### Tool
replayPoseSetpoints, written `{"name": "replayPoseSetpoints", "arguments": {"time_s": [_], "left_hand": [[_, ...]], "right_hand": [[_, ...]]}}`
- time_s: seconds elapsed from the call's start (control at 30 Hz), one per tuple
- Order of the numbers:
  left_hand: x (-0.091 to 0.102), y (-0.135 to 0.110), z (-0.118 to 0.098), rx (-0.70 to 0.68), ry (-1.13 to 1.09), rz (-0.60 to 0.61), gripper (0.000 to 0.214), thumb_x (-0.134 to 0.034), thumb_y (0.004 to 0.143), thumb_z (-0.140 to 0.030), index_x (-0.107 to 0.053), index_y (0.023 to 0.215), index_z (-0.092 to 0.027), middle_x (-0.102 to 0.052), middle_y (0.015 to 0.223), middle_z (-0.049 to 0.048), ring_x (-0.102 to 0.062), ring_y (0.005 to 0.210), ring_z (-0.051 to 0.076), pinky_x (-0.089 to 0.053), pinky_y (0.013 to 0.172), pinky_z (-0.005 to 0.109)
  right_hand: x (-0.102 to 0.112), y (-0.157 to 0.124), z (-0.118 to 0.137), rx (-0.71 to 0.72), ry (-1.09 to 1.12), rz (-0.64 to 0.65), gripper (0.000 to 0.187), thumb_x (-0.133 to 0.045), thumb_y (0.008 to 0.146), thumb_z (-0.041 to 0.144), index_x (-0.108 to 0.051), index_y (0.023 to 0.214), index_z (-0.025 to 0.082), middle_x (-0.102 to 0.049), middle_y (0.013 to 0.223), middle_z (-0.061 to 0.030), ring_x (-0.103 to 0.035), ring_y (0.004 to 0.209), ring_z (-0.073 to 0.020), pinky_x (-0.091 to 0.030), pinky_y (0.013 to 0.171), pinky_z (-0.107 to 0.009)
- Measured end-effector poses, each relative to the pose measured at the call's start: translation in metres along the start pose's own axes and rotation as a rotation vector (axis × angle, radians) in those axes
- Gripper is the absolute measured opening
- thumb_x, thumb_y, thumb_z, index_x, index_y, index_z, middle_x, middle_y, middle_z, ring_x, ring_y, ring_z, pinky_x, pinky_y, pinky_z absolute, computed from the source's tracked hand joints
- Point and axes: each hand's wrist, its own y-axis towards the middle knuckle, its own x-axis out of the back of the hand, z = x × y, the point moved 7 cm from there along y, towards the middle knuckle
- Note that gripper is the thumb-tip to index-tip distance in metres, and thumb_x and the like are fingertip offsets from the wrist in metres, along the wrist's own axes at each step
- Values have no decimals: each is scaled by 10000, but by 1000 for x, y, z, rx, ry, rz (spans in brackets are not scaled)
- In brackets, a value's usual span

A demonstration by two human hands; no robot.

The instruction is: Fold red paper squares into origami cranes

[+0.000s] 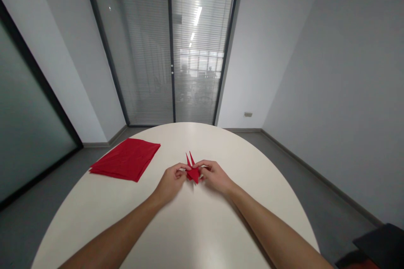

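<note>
A small folded red paper figure (193, 173), origami with two thin points rising at its far side, is held between my hands just above the table. My left hand (173, 180) pinches its left side between thumb and fingers. On the opposite side, my right hand (215, 175) grips the paper, its index finger reaching over the top near the base of the points. The fingertips cover parts of the folds.
A stack of red paper sheets (128, 160) lies at the left edge of the round white table (202, 235). Beyond the table stands a glass door with blinds (198, 92). A dark chair (378, 246) shows at the lower right.
</note>
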Motion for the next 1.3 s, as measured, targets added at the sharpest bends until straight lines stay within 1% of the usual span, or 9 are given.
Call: {"name": "replayPoseSetpoints", "arguments": {"time_s": [0.13, 0.27, 0.37, 0.43, 0.63, 0.8, 0.97, 1.2, 1.3], "left_hand": [[1, -1, -3, -12, 1, -6, 177, -605, 792, -302, -670, 889, -169, -736, 764, 41, -702, 737, 194, -525, 670, 275], [1, 0, -2, 2, -34, -29, 235, -665, 783, -339, -635, 950, -176, -715, 761, 23, -690, 688, 173, -519, 634, 258], [4, 2, 0, -15, -90, -89, 288, -696, 749, -326, -600, 982, -188, -698, 933, 33, -679, 684, 139, -530, 652, 253], [6, 2, 2, -16, -111, -123, 316, -706, 740, -328, -584, 996, -190, -677, 981, 34, -675, 692, 129, -534, 671, 256], [4, 0, 2, 17, -42, -78, 242, -663, 784, -333, -596, 964, -186, -685, 759, 2, -671, 706, 160, -495, 653, 247], [6, -1, -2, 9, 36, -109, 234, -647, 766, -302, -625, 968, -186, -691, 782, 7, -661, 714, 166, -504, 669, 260], [9, 1, -2, -31, 132, -131, 197, -642, 778, -302, -649, 941, -191, -713, 843, 25, -666, 754, 179, -517, 715, 283], [11, 0, 1, 8, 200, -123, 187, -606, 787, -239, -646, 967, -207, -740, 874, 25, -700, 756, 190, -528, 700, 286], [11, 0, 2, -15, 200, -130, 193, -605, 781, -217, -640, 971, -208, -741, 873, 26, -706, 767, 190, -534, 726, 297]], "right_hand": [[-2, -1, 3, 2, -7, 14, 278, -653, 828, 404, -725, 974, 179, -737, 867, -57, -658, 723, -184, -533, 675, -324], [1, 1, 2, 58, 0, -36, 328, -746, 772, 382, -671, 1028, 191, -711, 875, -34, -611, 628, -134, -473, 615, -276], [4, 2, 3, 104, 58, -71, 396, -772, 752, 346, -619, 1093, 214, -694, 894, -15, -614, 660, -131, -451, 628, -266], [6, 2, 4, 117, 61, -93, 374, -767, 757, 338, -616, 1076, 215, -685, 849, -7, -633, 725, -153, -452, 664, -276], [14, 1, 12, 122, -78, -191, 247, -742, 765, 332, -665, 953, 193, -685, 844, -22, -629, 777, -171, -432, 692, -293], [13, 0, 14, 130, -105, -182, 265, -742, 763, 346, -668, 966, 193, -699, 905, -37, -628, 826, -180, -442, 700, -294], [11, 1, 12, 118, -87, -168, 289, -752, 755, 364, -667, 973, 195, -702, 921, -40, -614, 795, -173, -443, 688, -295], [9, 1, 10, 107, -103, -153, 242, -738, 763, 361, -675, 929, 196, -701, 908, -39, -611, 804, -177, -451, 708, -302], [8, 1, 8, 109, -110, -152, 232, -734, 769, 357, -675, 921, 192, -697, 900, -39, -608, 800, -177, -446, 705, -301]]}}
